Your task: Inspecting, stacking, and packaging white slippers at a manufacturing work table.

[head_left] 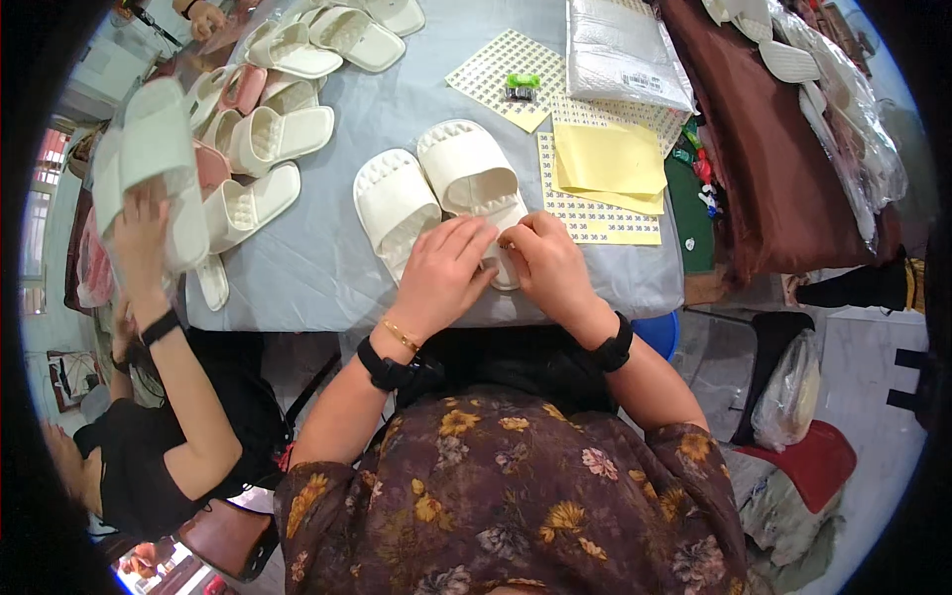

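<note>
A pair of cream slippers lies in front of me with toes pointing away: the left slipper (395, 203) and the right slipper (468, 164), each with a padded strap. My left hand (446, 270) bends over the heel part of the right slipper, its fingers together and curled. Close beside it, my right hand (548, 268) is pinched at the same slipper's right edge. The fingertips of both hands nearly meet over the insole. Whatever they hold there is too small or hidden to name.
Sticker sheets (600, 231) and blank yellow paper (608, 164) lie right of the slippers, below a silver bubble mailer (627, 55). A small green-and-black item (522, 87) sits on another sheet. More slippers (283, 134) pile up at left, where a co-worker's hand (142, 238) holds pale slippers.
</note>
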Tool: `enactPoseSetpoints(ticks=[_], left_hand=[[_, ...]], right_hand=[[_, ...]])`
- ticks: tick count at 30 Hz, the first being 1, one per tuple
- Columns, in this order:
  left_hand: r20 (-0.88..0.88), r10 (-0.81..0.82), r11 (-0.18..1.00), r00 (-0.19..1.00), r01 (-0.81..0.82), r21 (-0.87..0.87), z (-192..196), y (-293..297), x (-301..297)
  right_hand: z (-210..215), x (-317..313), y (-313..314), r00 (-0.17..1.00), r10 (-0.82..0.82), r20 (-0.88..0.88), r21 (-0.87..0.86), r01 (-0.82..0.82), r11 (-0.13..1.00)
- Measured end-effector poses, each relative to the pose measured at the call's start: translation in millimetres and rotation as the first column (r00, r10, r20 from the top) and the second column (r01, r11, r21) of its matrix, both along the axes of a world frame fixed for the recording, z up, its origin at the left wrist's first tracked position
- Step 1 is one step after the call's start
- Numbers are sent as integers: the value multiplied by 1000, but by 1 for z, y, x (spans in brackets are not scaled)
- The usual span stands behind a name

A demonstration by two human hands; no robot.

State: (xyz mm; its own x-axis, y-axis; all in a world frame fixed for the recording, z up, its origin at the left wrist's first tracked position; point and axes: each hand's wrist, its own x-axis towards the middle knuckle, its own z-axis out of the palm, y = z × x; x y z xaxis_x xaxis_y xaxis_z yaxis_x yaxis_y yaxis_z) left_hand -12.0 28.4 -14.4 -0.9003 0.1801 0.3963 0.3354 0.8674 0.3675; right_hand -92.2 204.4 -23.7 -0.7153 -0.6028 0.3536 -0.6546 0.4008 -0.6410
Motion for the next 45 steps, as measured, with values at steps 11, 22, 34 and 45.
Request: enactPoseSetpoints(ticks=[11, 22, 34, 45], left_hand=[[102, 78, 995, 992, -84, 60, -8, 0, -3], [112, 73, 993, 991, -82, 83, -8, -3, -4], [91, 87, 992, 992, -95, 80, -11, -3, -3], [97, 86, 991, 992, -95, 98, -13, -4, -2]], right_hand=[[8, -14, 1, 994, 61, 93, 93, -70, 993], [12, -18, -2, 996, 77, 55, 113, -83, 990], [11, -26, -6, 993, 102, 55, 180, -110, 978], [19, -28, -4, 982, 188, 3, 205, -185, 961]])
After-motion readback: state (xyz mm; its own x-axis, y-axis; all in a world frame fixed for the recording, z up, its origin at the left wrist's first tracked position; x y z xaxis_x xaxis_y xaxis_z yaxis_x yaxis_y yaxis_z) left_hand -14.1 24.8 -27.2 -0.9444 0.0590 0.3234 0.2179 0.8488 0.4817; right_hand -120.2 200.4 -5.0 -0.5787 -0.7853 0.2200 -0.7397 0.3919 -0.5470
